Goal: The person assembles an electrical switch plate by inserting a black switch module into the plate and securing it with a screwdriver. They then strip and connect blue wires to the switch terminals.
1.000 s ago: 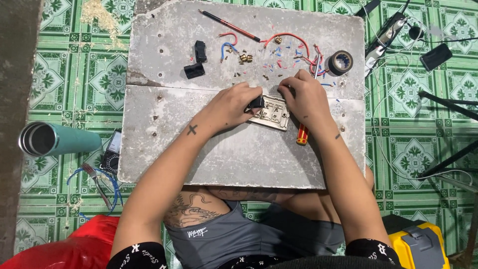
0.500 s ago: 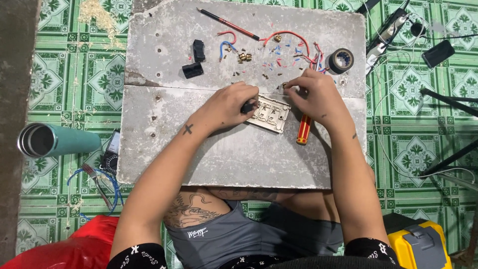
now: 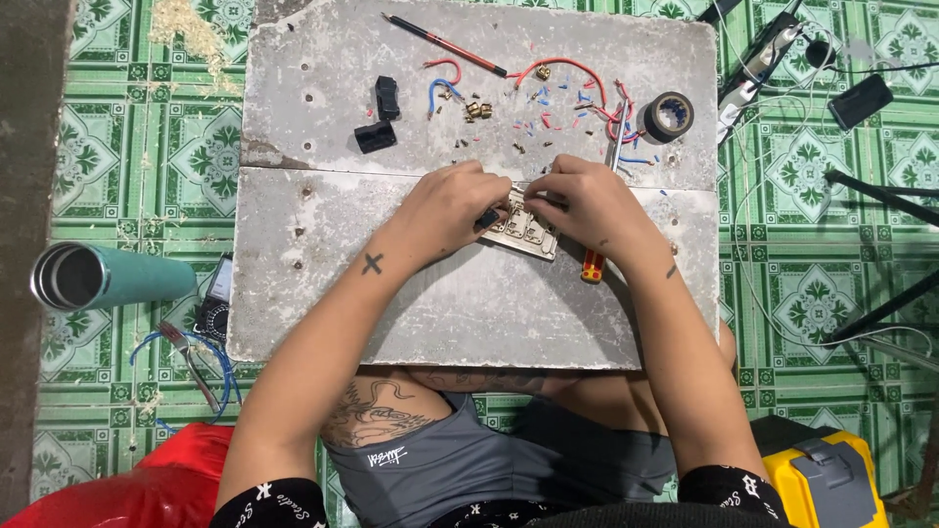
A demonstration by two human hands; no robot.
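Squarely between left hand (image 3: 445,207) and right hand (image 3: 587,203): switch plate (image 3: 523,233).

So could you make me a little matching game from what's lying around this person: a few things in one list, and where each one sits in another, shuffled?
Things:
1. pencil
2. roll of black tape
3. teal tube
4. yellow case

Places:
A. on the tiled floor, to the left of the grey slab
B. near the slab's right edge, at the top
C. at the bottom right corner of the view, beside the person's right arm
D. lying slantwise along the slab's top edge

Pairs: 1-D, 2-B, 3-A, 4-C
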